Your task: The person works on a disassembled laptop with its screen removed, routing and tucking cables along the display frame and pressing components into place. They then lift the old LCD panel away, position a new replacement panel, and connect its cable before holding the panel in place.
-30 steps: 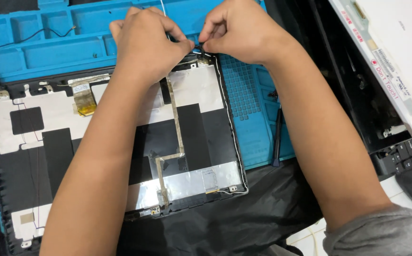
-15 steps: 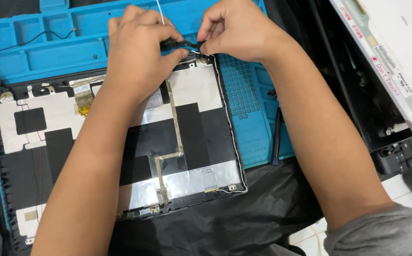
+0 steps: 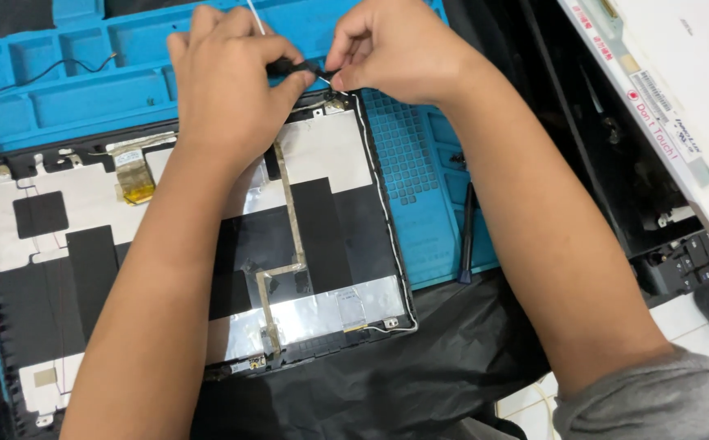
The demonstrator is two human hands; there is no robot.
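Head camera shows the left hand [image 3: 224,90] and right hand [image 3: 395,49] pinched together on a thin black cable [image 3: 299,67], fingertips of both closed on it just above the top right corner of the laptop lid back cover [image 3: 322,228]. That cover lies below the hands, partly on the blue repair mat [image 3: 420,163], where a black pry tool [image 3: 466,232] rests just right of the cover. A white display panel [image 3: 680,98] lies well apart at the far right.

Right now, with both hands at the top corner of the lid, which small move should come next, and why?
Probably ease the thin white wire gently up out of the corner. The right hand pinches it, the left hand grips the small black piece beside it, and the wire runs on down the edge of the laptop lid.
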